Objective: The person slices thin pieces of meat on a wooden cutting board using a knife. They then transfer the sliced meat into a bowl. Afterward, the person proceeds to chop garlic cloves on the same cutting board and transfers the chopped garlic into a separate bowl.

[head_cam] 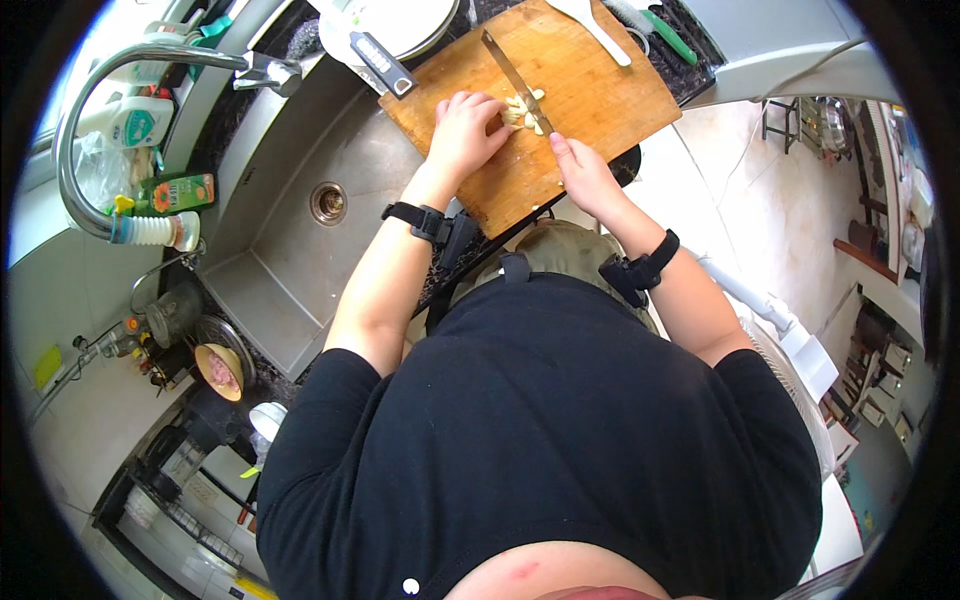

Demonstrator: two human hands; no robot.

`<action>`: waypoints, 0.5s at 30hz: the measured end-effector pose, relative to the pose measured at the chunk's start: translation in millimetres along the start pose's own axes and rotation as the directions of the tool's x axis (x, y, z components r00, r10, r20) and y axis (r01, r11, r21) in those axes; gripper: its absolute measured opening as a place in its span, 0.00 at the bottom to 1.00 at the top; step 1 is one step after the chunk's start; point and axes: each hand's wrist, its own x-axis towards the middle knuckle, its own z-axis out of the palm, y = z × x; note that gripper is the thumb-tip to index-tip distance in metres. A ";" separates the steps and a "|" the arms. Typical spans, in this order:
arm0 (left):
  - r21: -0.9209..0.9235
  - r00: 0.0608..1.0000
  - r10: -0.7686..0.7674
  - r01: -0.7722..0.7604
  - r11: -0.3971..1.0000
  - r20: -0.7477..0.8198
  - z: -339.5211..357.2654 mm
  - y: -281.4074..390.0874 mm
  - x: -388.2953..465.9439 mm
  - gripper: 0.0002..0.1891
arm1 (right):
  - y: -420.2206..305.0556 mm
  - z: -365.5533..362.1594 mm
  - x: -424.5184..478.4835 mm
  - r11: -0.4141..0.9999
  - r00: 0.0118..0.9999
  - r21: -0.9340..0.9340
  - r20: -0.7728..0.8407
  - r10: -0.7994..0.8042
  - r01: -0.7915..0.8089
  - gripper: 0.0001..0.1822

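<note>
My right hand (583, 174) grips a kitchen knife (511, 75) by its handle end, and the long blade points away across a wooden cutting board (480, 180). Pale sliced pieces that look like garlic (534, 124) lie beside and under the blade. My left hand (471, 129) is just left of the knife, its curled fingertips pinching some of these pieces against the board. A few small bits are scattered nearer the board's front edge. The knife's handle is mostly hidden inside my right hand.
Left of the board is a stainless steel sink (300, 247) with a curved faucet (75, 127). White plates (427, 22) and a black-handled tool (381, 66) touch the board's far left. A white spatula (600, 37) lies across its far edge, near a green-handled tool (670, 37). A bowl of pink meat (220, 372) stands beyond the sink.
</note>
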 end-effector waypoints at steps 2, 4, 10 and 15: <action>-0.007 1.000 -0.030 0.030 1.000 0.005 -0.4 1.8 -1.6 0.15 | -6.9 3.9 -2.6 0.999 1.000 -0.028 -0.016 -0.015 0.014 0.29; -0.030 0.997 -0.069 0.068 0.997 -0.023 1.9 6.5 -4.4 0.13 | -10.4 5.8 -1.9 1.000 1.000 -0.023 0.029 0.008 -0.007 0.30; -0.053 0.991 -0.054 0.048 0.997 -0.124 13.5 8.8 -9.7 0.11 | -15.6 11.2 -1.6 0.995 0.999 -0.104 0.048 0.012 -0.007 0.31; -0.038 0.990 -0.037 0.032 0.999 -0.137 11.1 14.2 -11.9 0.08 | -9.5 13.9 2.7 0.993 0.998 -0.113 0.060 0.026 -0.019 0.31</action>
